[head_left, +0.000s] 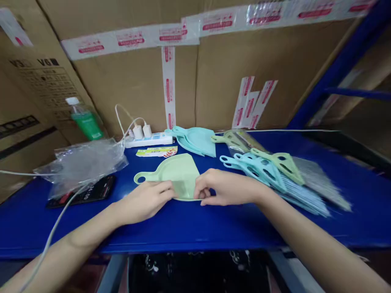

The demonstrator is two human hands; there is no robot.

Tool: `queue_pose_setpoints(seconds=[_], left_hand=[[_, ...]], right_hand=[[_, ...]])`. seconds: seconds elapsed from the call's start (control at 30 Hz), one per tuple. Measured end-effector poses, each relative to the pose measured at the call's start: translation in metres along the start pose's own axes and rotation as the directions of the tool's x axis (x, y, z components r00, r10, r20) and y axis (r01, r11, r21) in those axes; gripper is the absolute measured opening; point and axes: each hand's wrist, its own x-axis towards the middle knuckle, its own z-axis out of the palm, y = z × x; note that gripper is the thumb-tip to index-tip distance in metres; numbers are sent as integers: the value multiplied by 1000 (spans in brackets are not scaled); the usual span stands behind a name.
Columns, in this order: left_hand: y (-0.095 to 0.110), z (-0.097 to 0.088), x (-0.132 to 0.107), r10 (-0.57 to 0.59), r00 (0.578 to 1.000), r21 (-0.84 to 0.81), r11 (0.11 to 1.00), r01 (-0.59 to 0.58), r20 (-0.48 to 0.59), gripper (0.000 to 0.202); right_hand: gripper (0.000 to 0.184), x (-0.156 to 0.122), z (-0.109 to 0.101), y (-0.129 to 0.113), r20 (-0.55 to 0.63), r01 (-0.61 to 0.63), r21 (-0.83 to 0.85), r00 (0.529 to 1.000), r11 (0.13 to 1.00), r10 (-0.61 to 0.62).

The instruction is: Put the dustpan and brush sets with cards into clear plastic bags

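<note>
2 bare hands, slender fingers, 2 slim uncovered forearms, bare wrists

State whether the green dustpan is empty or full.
Empty, where it shows: the green dustpan has a bare inside; the left hand and right hand hide part of its near edge.

I receive moderate, diffuse light; its source appears to be overhead, outside the view. Specular glare marks the clear plastic bag and upper tape. Deep shadow lies beneath the blue table. Small print on the left carton is blurred. I note wide-angle stretching and softness toward the outer edges.
</note>
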Motion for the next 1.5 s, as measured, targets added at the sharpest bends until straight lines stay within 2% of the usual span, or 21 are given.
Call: queue_pose_setpoints(seconds=[0.3, 0.5, 0.57, 0.63, 0.7, 0.77, 0.87, 0.97, 1.1, 1.2, 1.27, 1.33, 1.43, 1.5], left_hand=[[0, -3, -1, 1, 1000, -25, 1000, -1, 5, 32], [1, -4, 1, -4, 1000, -50, 999, 4, -7, 32], [1, -5, 1, -6, 1000, -52, 999, 6, 8, 31], [2, -5, 1, -2, 1000, -58, 998, 4, 24, 31], [2, -5, 0, 6, 1000, -58, 998, -5, 30, 31], [3, -6, -2, 19, 999, -63, 998, -17, 39, 32], [3, -6, -3, 50, 997, -77, 996, -46, 52, 30], [3, -6, -4, 73, 996, -86, 994, -68, 46, 27], [4, -7, -2, 47, 998, -154, 987, -40, 40, 25], [5, -7, -1, 23, 998, -185, 983, -13, 51, 24], [6, -6, -1, 26, 998, -174, 985, -15, 58, 24], [6, -6, -1, 47, 997, -144, 989, -37, 62, 25], [5, -5, -2, 65, 996, -99, 993, -58, 63, 28], [5, -5, -2, 62, 996, -95, 994, -56, 61, 28]], right_hand=[[10, 3, 4, -1, -27, 29, 73, 999, 997, -27], [17, -1, -2, 1, -102, 106, 161, 991, 981, -91], [15, -1, -5, 1, -121, 83, 104, 990, 991, -70], [13, -2, -8, 2, -196, -30, -68, 980, 997, 16], [13, -2, -11, 4, -326, -223, -280, 937, 934, 126], [15, -3, -16, 7, -439, -386, -407, 877, 828, 193], [20, -7, -24, 14, -532, -536, -428, 801, 728, 277], [24, -14, -32, 21, -607, -691, -396, 691, 605, 391], [32, -23, -38, 27, -623, -827, -389, 560, 405, 545], [38, -27, -40, 26, -568, -889, -356, 449, 286, 689], [38, -28, -41, 25, -511, -911, -335, 389, 239, 766], [40, -28, -42, 25, -456, -916, -331, 367, 228, 811], [46, -30, -43, 26, -425, -909, -338, 378, 243, 822], [45, -32, -44, 29, -456, -908, -338, 389, 249, 801]])
